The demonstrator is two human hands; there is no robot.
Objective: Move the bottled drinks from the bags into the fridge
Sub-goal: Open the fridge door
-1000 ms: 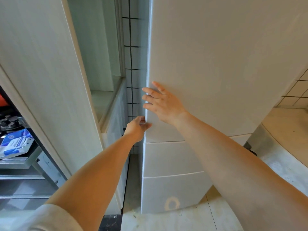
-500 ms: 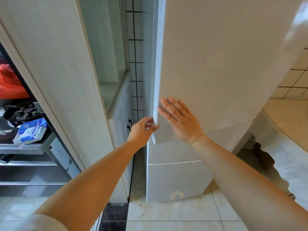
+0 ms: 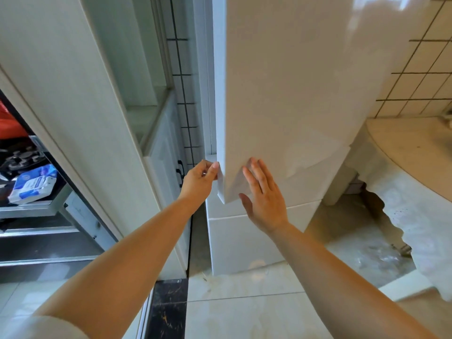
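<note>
Your left hand (image 3: 199, 178) pinches the tall white fridge door's (image 3: 288, 94) edge; your right hand (image 3: 263, 198), at 3 o'clock, presses flat, fingers straight.

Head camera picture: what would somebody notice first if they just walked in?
First, the tall white fridge door filling the middle, swung slightly open. At its lower left corner the left hand pinches the door's edge, while the right hand lies flat on its front. At far left, a blue-and-white packet sits on a dark shelf.

Left hand (image 3: 199, 180) gripping fridge door (image 3: 281, 94) edge, right hand (image 3: 263, 199) flat against it
</note>
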